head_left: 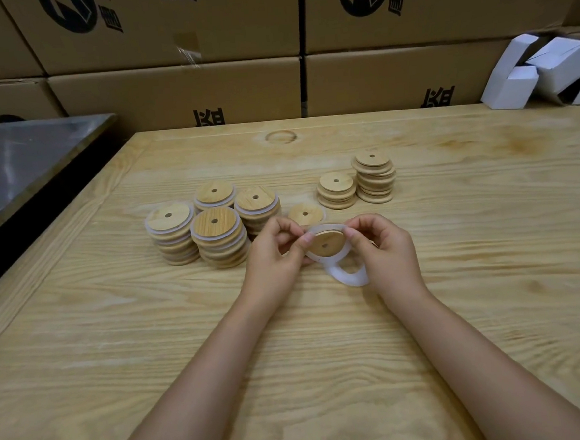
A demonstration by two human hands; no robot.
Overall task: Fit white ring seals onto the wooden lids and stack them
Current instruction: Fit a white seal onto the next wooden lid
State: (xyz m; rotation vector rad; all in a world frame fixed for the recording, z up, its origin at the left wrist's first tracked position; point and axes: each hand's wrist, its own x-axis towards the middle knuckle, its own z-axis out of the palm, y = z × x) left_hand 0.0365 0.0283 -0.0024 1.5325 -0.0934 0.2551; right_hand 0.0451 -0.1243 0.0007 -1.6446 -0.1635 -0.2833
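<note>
- Both hands are on one job: the left hand (pixel 277 251) and the right hand (pixel 383 247) hold a single wooden lid (pixel 326 243) up off the wooden table (pixel 324 337), tilted towards the person, with a white ring seal (pixel 313 257) partly round its rim.
- Step in hand, as I read it — seating that seal. It hugs the top and lower-left edge; whether it sits all the way round I cannot tell.
- Fingers are narrow, pinched at opposite sides of the lid, thumbs and fingertips pressing on the seal and rim.
- Spare seals (pixel 349 274) hang or lie just beneath the right hand; whether it grips them is unclear.
- Next move likely calls for working the band round the rest of the rim, then setting the lid on the sealed stacks (pixel 213 225) at the left.
- Bare lids wait in two stacks (pixel 358 180) at the right, and a single lid (pixel 305 214) lies just beyond the hands.
</note>
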